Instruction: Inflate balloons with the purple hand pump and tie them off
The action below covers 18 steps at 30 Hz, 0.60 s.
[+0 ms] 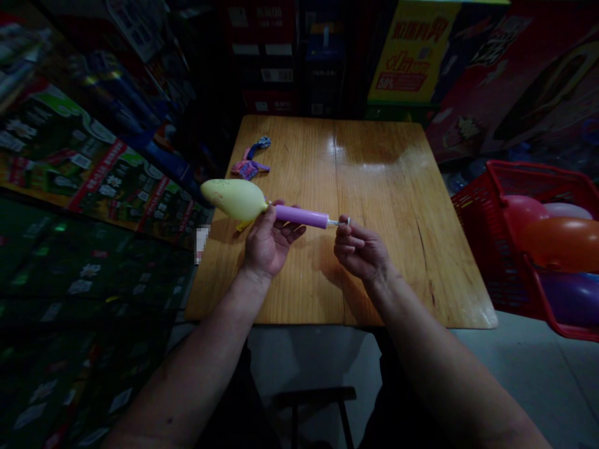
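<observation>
Above the wooden table, the left hand held the purple balloon pump, a swollen yellow balloon at its left end; the right hand gripped its plunger handle. Limp balloons lay beyond.

Dim light falls on a wooden table; green cartons crowd the left, dark boxes the far side, and pale floor shows near right.
</observation>
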Motion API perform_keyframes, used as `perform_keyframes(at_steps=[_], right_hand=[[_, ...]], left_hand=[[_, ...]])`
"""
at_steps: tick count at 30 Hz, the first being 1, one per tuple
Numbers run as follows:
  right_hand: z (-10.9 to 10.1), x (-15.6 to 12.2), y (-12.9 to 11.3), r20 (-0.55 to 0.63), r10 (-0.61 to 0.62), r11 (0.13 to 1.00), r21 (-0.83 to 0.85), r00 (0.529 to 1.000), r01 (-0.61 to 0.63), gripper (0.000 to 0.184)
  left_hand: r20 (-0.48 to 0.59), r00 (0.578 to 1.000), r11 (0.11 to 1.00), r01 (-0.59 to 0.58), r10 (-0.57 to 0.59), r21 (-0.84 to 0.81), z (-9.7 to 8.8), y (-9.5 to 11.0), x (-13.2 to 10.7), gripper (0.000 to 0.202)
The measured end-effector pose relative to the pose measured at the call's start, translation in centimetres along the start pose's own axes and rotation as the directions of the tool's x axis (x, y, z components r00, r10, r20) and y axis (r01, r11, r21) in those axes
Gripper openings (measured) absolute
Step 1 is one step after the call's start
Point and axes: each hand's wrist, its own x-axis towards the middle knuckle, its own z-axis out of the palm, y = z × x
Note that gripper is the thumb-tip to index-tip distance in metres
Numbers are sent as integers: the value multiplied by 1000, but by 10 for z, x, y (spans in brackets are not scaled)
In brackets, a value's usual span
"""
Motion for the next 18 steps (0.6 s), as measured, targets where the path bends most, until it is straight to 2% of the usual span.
perform_keyframes(at_steps=[2, 5, 7, 10, 13, 15, 18], right_hand=[[0, 4, 11, 7, 23, 1000, 18, 1000, -23, 16], [0, 6, 18, 28, 32, 995, 91, 999, -34, 18], [1, 4, 14, 41, 40, 994, 102, 998, -44, 21], [2, 0, 3, 55, 33, 999, 23, 998, -34, 22], [0, -2, -7, 57, -26, 1000, -5, 998, 27, 20], [-3, 0, -7, 46, -49, 998, 29, 998, 47, 21], [-5, 5, 6, -6, -13, 998, 54, 1000, 13, 20]], left_hand=[[36, 999, 999, 35, -35, 11, 6, -7, -6, 33], [60, 998, 1000, 10, -12, 19, 10, -11, -9, 31], [60, 998, 1000, 17, -18, 14, 8, -8, -7, 31], [19, 999, 999, 37, -37, 9, -1, 2, 2, 31], [-42, 999, 999, -34, 34, 1, -8, 11, 8, 31], [-51, 996, 998, -68, 67, -12, -8, 9, 7, 30], [1, 1000, 1000, 8, -8, -15, -3, -3, 0, 32]])
